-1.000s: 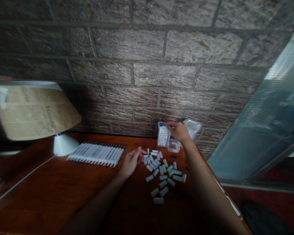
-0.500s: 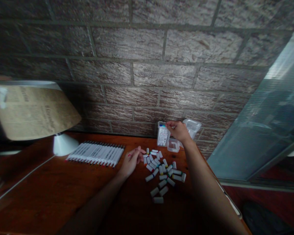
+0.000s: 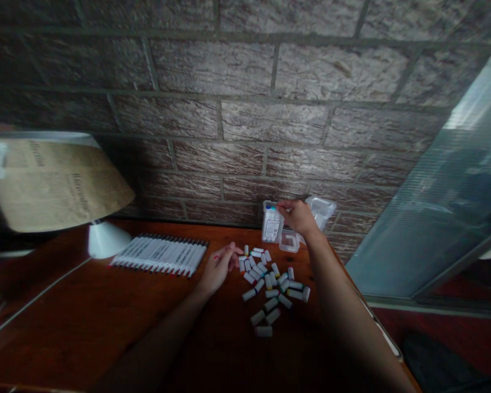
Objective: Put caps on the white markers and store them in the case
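My right hand [image 3: 298, 216] is at the top of an upright clear plastic box [image 3: 272, 232], at its right side. Its thumb and fingers are pinched together, and whatever is between them is hidden. White markers with blue and teal ends [image 3: 270, 208] stand inside this box, behind a printed label. My left hand [image 3: 220, 266] lies on the table, palm partly turned up and fingers loosely apart, holding nothing. Just right of its fingertips are many loose white marker caps [image 3: 272, 281] with coloured ends. To its left, a row of white markers [image 3: 159, 254] lies side by side.
The box's clear lid [image 3: 322, 210] leans against the wall, and another clear plastic part [image 3: 289, 241] sits beside the box. A lamp [image 3: 61, 183] with a printed shade stands at the left, its white cord [image 3: 39, 300] crossing the wooden table [image 3: 85, 322]. A brick wall [image 3: 245, 125] rises behind.
The view has shifted very slightly. Both hands stay almost where they were, the right one at the box's top and the left one beside the caps.
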The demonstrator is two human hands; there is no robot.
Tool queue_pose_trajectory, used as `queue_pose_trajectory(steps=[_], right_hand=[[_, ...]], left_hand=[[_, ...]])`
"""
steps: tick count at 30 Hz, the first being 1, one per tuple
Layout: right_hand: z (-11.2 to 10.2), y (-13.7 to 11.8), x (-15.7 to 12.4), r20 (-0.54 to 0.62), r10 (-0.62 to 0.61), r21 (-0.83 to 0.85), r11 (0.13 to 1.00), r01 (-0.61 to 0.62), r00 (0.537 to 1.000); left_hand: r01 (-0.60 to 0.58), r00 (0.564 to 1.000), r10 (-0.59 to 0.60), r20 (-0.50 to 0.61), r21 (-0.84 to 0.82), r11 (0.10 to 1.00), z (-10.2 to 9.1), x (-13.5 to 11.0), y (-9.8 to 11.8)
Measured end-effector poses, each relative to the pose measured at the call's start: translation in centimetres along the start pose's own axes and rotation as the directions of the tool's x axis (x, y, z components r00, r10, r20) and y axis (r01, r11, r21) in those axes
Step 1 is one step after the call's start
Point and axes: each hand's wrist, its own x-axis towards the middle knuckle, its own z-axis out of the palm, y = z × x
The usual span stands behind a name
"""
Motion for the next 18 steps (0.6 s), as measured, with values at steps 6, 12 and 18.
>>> queue_pose_trajectory(steps=[6, 12, 18], right_hand=[[-0.2, 0.0, 0.0, 0.016, -0.007, -0.010, 1.000, 0.008, 1.000], [-0.5, -0.2, -0.1, 0.011, -0.018, -0.015, 1.000, 0.018, 1.000], [-1.0, -0.5, -0.2, 0.015, -0.008, -0.054, 0.998, 0.009, 1.000]], left_hand=[[-0.005, 1.000, 0.005, -0.003, 0.028, 1.000, 0.0, 0.0, 0.1], [-0.005, 1.000, 0.005, -0.008, 0.018, 1.000, -0.1, 0.0, -0.1], [-0.006, 1.000, 0.006, -0.005, 0.007, 1.000, -0.1, 0.1, -0.3]])
